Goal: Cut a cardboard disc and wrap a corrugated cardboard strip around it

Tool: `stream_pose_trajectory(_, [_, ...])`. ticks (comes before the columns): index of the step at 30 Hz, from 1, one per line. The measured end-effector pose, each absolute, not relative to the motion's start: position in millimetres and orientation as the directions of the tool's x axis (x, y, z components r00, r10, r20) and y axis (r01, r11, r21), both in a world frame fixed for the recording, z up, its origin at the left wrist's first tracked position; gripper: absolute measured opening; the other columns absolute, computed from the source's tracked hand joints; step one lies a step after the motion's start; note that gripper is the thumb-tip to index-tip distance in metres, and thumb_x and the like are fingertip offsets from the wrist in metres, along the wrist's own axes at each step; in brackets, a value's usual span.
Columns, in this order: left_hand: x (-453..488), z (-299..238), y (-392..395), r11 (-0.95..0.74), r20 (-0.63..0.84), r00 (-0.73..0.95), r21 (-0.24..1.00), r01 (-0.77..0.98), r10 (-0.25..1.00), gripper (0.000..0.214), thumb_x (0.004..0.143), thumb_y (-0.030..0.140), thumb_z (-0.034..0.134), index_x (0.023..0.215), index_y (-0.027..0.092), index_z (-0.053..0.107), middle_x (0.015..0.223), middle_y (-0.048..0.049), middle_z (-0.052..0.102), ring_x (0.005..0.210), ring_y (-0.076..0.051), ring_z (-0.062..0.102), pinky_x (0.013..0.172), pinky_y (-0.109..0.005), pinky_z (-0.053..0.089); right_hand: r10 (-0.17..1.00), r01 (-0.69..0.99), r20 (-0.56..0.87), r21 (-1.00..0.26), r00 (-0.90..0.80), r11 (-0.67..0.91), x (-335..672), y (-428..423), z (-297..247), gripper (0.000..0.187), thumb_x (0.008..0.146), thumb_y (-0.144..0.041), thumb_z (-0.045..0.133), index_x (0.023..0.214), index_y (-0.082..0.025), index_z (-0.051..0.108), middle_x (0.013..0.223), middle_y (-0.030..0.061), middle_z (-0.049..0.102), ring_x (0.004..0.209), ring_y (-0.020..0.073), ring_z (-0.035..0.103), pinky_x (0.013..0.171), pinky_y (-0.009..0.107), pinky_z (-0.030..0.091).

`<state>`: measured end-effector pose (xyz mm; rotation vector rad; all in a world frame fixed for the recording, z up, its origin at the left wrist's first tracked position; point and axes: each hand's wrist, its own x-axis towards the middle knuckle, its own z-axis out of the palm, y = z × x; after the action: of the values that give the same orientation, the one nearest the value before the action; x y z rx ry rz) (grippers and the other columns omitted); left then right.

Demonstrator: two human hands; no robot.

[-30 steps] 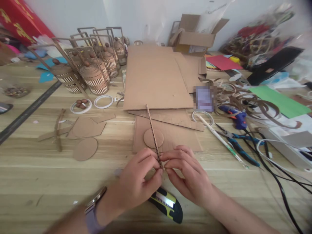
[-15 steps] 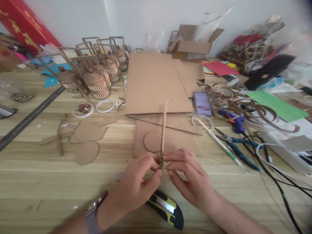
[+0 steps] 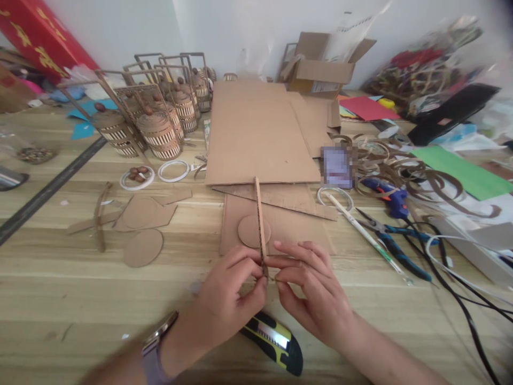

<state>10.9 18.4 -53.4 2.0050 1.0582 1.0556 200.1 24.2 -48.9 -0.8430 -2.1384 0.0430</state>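
Observation:
My left hand (image 3: 234, 286) pinches the near end of a narrow cardboard strip (image 3: 258, 214) between thumb and fingers. The strip points away from me, its corrugated edge showing. At that same end, my right hand (image 3: 315, 291) has thumb and forefinger pressed together on a thin sliver that seems to come off the strip; its other fingers lie close to the strip. Under the hands rests a yellow and black utility knife (image 3: 276, 342). Beyond the strip, a round cardboard disc (image 3: 246, 231) lies on a cardboard piece (image 3: 296, 235).
Large cardboard sheets (image 3: 260, 133) lie ahead. Cardboard offcuts and a second disc (image 3: 143, 248) are on the left, behind them small lidded bamboo baskets (image 3: 159, 136). To the right are pliers (image 3: 401, 256), a blue glue gun (image 3: 388, 198), a white stick (image 3: 368, 235), brown strip coils (image 3: 433, 182) and cables.
The strip's far end has swung left and is sharper now. My right fingertips have drawn slightly right, away from the strip, with the sliver. The view has shifted a little.

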Motion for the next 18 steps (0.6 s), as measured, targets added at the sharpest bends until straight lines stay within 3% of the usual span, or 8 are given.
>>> stream_pose_trajectory(12, [9.5, -47.9, 22.1, -0.419, 0.283, 0.397, 0.852, 0.313, 0.873, 0.017, 0.082, 0.007, 0.048, 0.075, 0.021, 0.053, 0.091, -0.0016, 0.068, 0.084, -0.013, 0.065, 0.077, -0.023, 0.049, 0.679, 0.514, 0.634, -0.469, -0.371, 0.718, 204.9, 29.8, -45.8, 0.02, 0.086, -0.007, 0.05, 0.089, -0.026, 0.048, 0.085, -0.0019, 0.079, 0.103, 0.0214, 0.073, 0.092, 0.04, 0.05])
stream_pose_trajectory(18, [10.8, -47.1, 22.0, -0.272, 0.134, 0.365, 0.893, 0.36, 0.921, 0.008, 0.088, 0.024, 0.057, 0.083, 0.02, 0.061, 0.087, -0.0032, 0.069, 0.082, -0.018, 0.065, 0.075, -0.027, 0.051, 0.611, 0.489, 0.686, -0.405, -0.396, 0.772, 204.1, 29.5, -47.9, 0.023, 0.083, -0.005, 0.054, 0.092, -0.026, 0.051, 0.086, -0.0003, 0.078, 0.097, 0.0219, 0.074, 0.091, 0.04, 0.05])
